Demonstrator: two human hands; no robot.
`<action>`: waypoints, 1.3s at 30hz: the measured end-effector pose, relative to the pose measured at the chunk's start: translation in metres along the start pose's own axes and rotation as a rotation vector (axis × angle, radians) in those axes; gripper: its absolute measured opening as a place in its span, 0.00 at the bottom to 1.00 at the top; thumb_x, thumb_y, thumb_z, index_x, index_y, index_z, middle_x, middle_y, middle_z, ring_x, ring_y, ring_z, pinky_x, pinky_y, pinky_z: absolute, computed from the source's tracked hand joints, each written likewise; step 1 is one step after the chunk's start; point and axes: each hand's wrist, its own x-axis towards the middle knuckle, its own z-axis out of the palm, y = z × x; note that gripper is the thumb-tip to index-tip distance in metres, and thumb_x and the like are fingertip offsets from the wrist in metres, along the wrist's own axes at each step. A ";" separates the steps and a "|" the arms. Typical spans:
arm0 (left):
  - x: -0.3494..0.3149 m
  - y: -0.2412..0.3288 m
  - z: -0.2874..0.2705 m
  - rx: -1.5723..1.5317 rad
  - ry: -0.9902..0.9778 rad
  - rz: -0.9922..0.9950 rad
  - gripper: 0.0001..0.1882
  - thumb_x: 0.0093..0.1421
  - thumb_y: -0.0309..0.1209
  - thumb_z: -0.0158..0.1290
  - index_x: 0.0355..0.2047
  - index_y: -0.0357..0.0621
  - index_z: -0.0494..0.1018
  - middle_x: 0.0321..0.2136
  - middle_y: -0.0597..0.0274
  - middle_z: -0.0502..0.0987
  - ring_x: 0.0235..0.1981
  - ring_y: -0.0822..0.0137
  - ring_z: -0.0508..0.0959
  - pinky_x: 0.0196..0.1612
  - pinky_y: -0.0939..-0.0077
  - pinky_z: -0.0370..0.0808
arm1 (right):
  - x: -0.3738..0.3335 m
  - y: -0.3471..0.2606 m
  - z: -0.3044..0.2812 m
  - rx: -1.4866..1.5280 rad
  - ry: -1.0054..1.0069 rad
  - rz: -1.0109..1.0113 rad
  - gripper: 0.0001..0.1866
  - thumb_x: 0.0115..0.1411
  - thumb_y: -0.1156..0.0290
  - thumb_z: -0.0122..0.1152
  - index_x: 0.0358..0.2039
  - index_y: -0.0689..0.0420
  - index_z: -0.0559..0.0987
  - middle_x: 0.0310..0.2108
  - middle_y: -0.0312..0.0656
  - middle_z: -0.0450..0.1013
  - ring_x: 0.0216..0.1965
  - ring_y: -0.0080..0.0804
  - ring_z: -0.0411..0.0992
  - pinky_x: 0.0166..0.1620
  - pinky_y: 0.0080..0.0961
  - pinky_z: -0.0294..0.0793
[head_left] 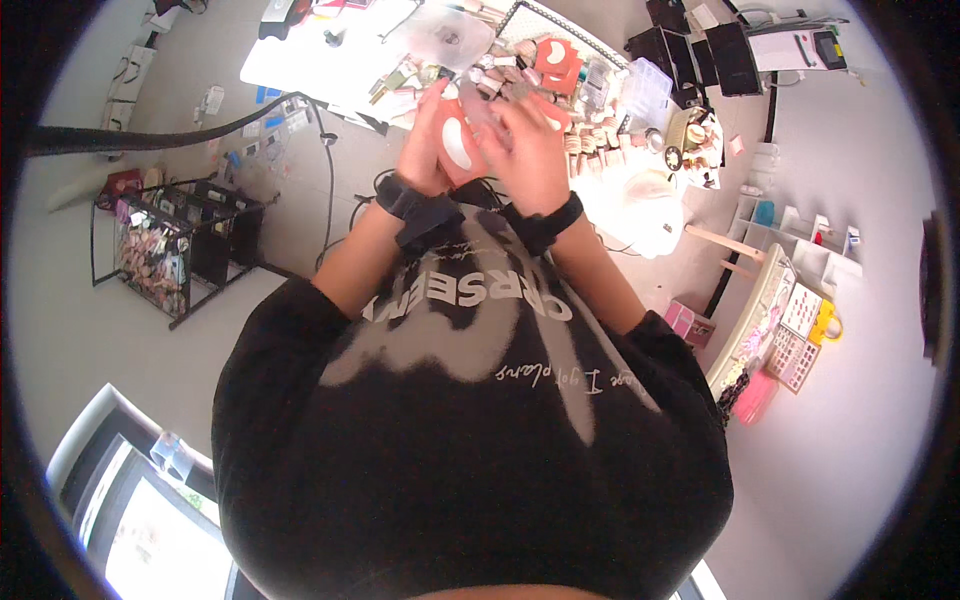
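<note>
The left hand's (425, 155) fingers curl round a red packet (457, 145) with a white crescent, held up at the near edge of the white table (285, 65); the right hand's (532, 155) fingers bend over the packet's upper part, and I cannot tell whether they pinch it; black wristbands (550, 222) circle both wrists; small pale containers (612, 145) crowd the table, with another red packet (557, 55) toward its far side; a black rack (213, 240) stands left of the table
</note>
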 end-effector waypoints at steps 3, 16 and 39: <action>-0.013 0.007 0.016 0.067 0.061 0.008 0.31 0.65 0.58 0.38 0.61 0.56 0.56 0.48 0.52 0.69 0.44 0.59 0.74 0.45 0.62 0.74 | -0.009 -0.020 0.014 -0.071 -0.109 -0.029 0.12 0.56 0.63 0.59 0.38 0.56 0.75 0.39 0.43 0.69 0.31 0.46 0.75 0.32 0.39 0.75; -0.023 0.027 -0.003 -0.084 -0.171 -0.024 0.18 0.67 0.46 0.39 0.42 0.46 0.69 0.41 0.57 0.76 0.41 0.60 0.77 0.44 0.61 0.76 | -0.014 -0.042 -0.011 -0.144 -0.221 -0.284 0.27 0.38 0.66 0.74 0.42 0.52 0.78 0.54 0.37 0.67 0.53 0.40 0.66 0.52 0.34 0.65; -0.010 0.024 -0.008 -0.027 -0.032 0.081 0.15 0.61 0.35 0.46 0.47 0.44 0.66 0.37 0.52 0.75 0.37 0.59 0.77 0.41 0.64 0.76 | 0.004 0.009 0.001 -0.020 -0.241 -0.352 0.27 0.45 0.59 0.70 0.47 0.48 0.76 0.56 0.38 0.65 0.57 0.40 0.63 0.57 0.40 0.60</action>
